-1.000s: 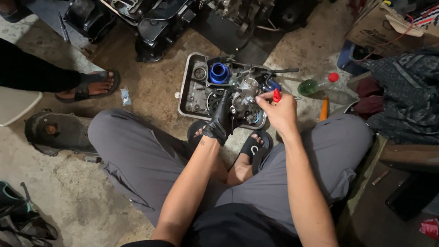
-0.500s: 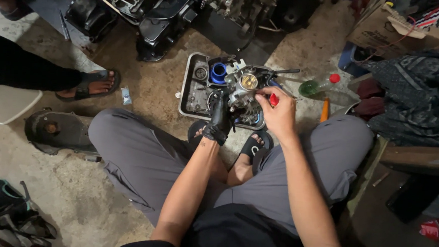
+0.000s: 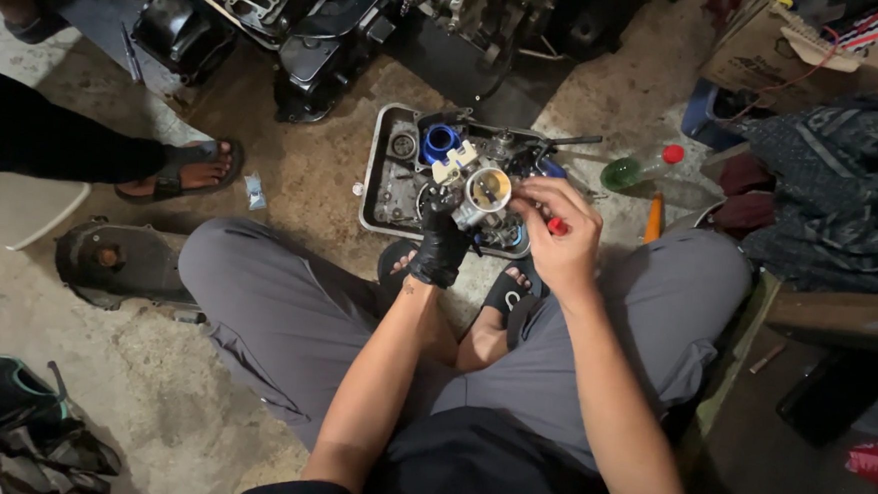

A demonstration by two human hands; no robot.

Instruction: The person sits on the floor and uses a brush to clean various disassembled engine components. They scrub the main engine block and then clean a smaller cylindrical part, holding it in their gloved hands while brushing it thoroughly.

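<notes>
Gloved left hand is gripping a small metal carburetor mid-frame, fingers wrapped around it, just above the parts tray. Right hand is touching it, fingers pinching a red-handled tool.

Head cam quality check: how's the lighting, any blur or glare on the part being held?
Head view: light falls on the middle, brightest on the carburetor and tray; corners and the engine parts up top sink into shadow. Slight glare on the carburetor's round face. Left hand, in a dark glove, shows little detail; right hand and red tool are sharp enough. Wide-angle bending at the edges.
</notes>
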